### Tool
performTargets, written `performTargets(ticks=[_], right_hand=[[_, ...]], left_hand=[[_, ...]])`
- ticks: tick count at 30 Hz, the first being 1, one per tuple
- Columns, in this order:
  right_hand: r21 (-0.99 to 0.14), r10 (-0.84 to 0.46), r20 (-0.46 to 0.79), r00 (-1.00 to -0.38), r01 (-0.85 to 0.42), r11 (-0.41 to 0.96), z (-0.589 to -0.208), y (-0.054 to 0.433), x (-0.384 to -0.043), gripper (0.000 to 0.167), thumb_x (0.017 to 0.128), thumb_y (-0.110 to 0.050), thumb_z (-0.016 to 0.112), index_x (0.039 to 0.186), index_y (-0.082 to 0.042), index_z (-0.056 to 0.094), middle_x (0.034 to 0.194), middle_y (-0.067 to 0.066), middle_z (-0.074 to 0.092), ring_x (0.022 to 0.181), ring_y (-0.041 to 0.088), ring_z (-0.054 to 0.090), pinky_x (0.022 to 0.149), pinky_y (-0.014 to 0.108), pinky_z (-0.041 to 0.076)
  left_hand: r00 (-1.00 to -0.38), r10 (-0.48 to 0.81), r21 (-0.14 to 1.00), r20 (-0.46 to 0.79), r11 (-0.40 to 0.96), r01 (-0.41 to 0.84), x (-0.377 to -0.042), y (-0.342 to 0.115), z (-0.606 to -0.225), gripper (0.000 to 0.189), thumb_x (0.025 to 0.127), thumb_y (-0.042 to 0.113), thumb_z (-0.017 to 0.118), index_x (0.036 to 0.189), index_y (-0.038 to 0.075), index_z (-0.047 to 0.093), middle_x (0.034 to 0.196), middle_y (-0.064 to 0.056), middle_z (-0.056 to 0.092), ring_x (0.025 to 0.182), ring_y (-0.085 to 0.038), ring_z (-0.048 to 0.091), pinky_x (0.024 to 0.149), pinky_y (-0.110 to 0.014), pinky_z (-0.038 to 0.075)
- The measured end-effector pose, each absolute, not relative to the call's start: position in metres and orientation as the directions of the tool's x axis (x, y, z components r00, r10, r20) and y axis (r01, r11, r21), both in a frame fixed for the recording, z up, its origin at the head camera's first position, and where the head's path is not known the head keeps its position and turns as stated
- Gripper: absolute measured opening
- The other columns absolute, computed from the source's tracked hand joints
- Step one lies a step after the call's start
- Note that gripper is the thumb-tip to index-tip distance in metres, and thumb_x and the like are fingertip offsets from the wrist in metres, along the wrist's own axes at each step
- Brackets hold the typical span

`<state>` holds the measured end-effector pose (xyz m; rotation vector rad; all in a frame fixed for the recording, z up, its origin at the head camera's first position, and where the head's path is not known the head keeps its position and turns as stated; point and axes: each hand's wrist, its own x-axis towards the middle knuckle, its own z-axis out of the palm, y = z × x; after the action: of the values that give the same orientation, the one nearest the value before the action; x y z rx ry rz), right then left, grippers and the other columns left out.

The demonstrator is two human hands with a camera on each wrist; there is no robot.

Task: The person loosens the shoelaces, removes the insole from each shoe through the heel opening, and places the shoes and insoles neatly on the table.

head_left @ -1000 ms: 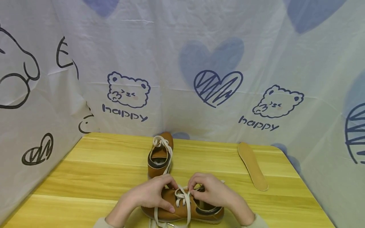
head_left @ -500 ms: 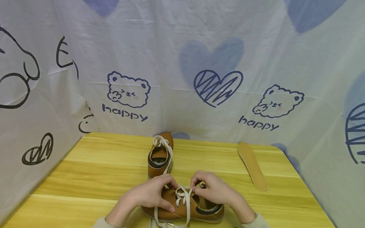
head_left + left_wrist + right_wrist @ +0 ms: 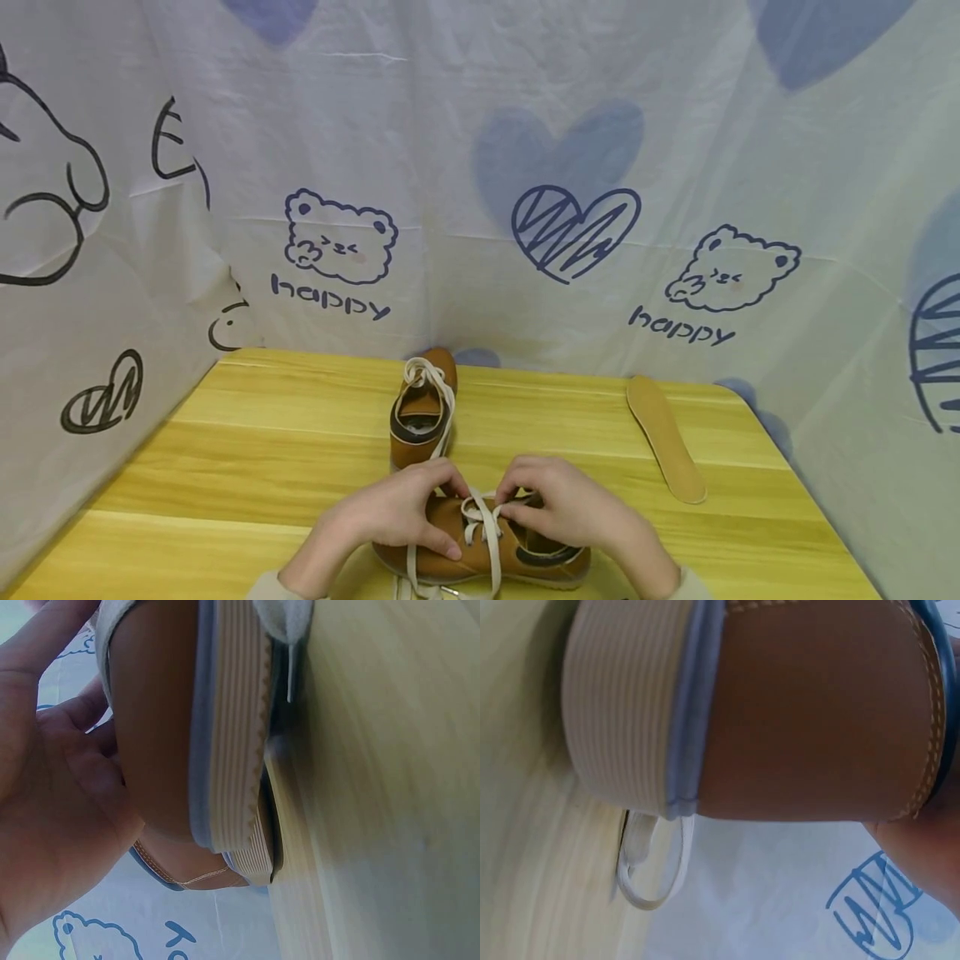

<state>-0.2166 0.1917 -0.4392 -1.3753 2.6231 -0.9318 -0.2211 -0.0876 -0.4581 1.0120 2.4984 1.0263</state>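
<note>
A brown lace-up shoe (image 3: 461, 570) lies sideways at the front of the table, toe to the left. My left hand (image 3: 396, 510) grips its front part, thumb on the near side and fingers over the far side. At the lacing, my right hand (image 3: 558, 503) pinches the white shoelace (image 3: 492, 542) between thumb and forefinger, beside the shoe's opening. Loose lace hangs down the near side. The left wrist view shows the shoe's ribbed sole (image 3: 236, 735) close up. In the right wrist view the heel (image 3: 817, 712) hides most of that hand.
Behind the left hand stands a matching brown shoe (image 3: 407, 452), its white laces trailing toward the first shoe. A tan insole (image 3: 666, 442) lies at the right of the wooden table (image 3: 247, 450). A printed cloth (image 3: 450, 275) hangs behind.
My right hand drew back slightly up and right with the lace, then came back down and left toward the lacing. The left hand and shoe have stayed in place.
</note>
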Motion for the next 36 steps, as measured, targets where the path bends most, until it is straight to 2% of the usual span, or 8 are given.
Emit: performTargets(ticks=[6,9,13,19,23,27,31,36], right_hand=[[-0.51,-0.725,0.243,-0.645,-0.72,0.47,-0.443,0.19,-0.216,0.007,0.099,-0.017,0.072,0.1,-0.023,0.07,0.098,-0.016,0.065,0.087,-0.002,0.059,0.078,0.021,0.054],[-0.565,-0.705,0.259,-0.661,-0.695,0.444,-0.445,0.191,-0.218,0.01,0.099,-0.013,0.071,0.098,-0.022,0.069,0.097,-0.014,0.065,0.088,0.0,0.061,0.079,0.026,0.057],[-0.654,-0.65,0.25,-0.718,-0.62,0.434,-0.448,0.192,-0.22,0.014,0.097,-0.006,0.068,0.095,-0.02,0.067,0.095,-0.011,0.065,0.091,0.004,0.064,0.083,0.032,0.059],[-0.687,-0.603,0.217,-0.767,-0.559,0.464,-0.451,0.193,-0.223,0.016,0.094,-0.004,0.066,0.092,-0.02,0.067,0.093,-0.011,0.064,0.09,0.006,0.064,0.084,0.029,0.057],[-0.679,-0.624,0.237,-0.745,-0.586,0.441,-0.452,0.194,-0.224,0.014,0.095,-0.006,0.068,0.094,-0.02,0.068,0.095,-0.01,0.065,0.091,0.006,0.065,0.083,0.032,0.059],[-0.659,-0.66,0.259,-0.705,-0.628,0.413,-0.45,0.197,-0.224,0.009,0.098,-0.01,0.07,0.104,-0.016,0.071,0.103,-0.007,0.067,0.095,0.006,0.066,0.082,0.034,0.061],[-0.607,-0.704,0.296,-0.646,-0.696,0.383,-0.446,0.197,-0.223,0.019,0.097,-0.008,0.073,0.114,-0.015,0.072,0.111,-0.007,0.069,0.1,0.007,0.066,0.083,0.032,0.06],[-0.536,-0.746,0.329,-0.579,-0.765,0.358,-0.441,0.194,-0.22,0.021,0.095,-0.004,0.074,0.111,-0.017,0.074,0.11,-0.008,0.069,0.101,0.009,0.066,0.087,0.034,0.059]], left_hand=[[-0.725,0.688,0.698,0.015,0.512,0.5,-0.221,-0.086,-0.458,0.05,0.075,0.041,0.094,0.114,0.027,0.065,0.113,0.015,0.061,0.11,-0.006,0.06,0.1,-0.032,0.051],[-0.725,0.689,0.698,0.012,0.513,0.499,-0.221,-0.086,-0.458,0.05,0.076,0.042,0.094,0.114,0.026,0.065,0.114,0.015,0.061,0.11,-0.006,0.06,0.1,-0.032,0.051],[-0.724,0.689,0.699,0.016,0.51,0.501,-0.221,-0.085,-0.458,0.051,0.076,0.042,0.094,0.115,0.026,0.065,0.115,0.013,0.062,0.111,-0.008,0.06,0.1,-0.033,0.052],[-0.72,0.693,0.7,0.038,0.496,0.514,-0.221,-0.086,-0.458,0.053,0.075,0.04,0.094,0.115,0.022,0.066,0.115,0.011,0.062,0.111,-0.01,0.061,0.099,-0.034,0.052],[-0.722,0.691,0.7,0.032,0.5,0.51,-0.221,-0.086,-0.458,0.052,0.076,0.041,0.094,0.116,0.023,0.066,0.115,0.012,0.062,0.111,-0.01,0.06,0.1,-0.034,0.052],[-0.724,0.69,0.693,0.028,0.508,0.511,-0.221,-0.086,-0.458,0.052,0.076,0.043,0.093,0.115,0.024,0.065,0.115,0.013,0.062,0.111,-0.009,0.06,0.1,-0.035,0.052],[-0.721,0.692,0.69,0.03,0.507,0.516,-0.221,-0.086,-0.458,0.052,0.076,0.042,0.093,0.115,0.023,0.065,0.114,0.013,0.062,0.11,-0.009,0.06,0.1,-0.034,0.052],[-0.72,0.693,0.691,0.032,0.505,0.517,-0.221,-0.086,-0.459,0.051,0.076,0.043,0.093,0.115,0.025,0.065,0.114,0.013,0.062,0.109,-0.008,0.06,0.099,-0.034,0.052]])
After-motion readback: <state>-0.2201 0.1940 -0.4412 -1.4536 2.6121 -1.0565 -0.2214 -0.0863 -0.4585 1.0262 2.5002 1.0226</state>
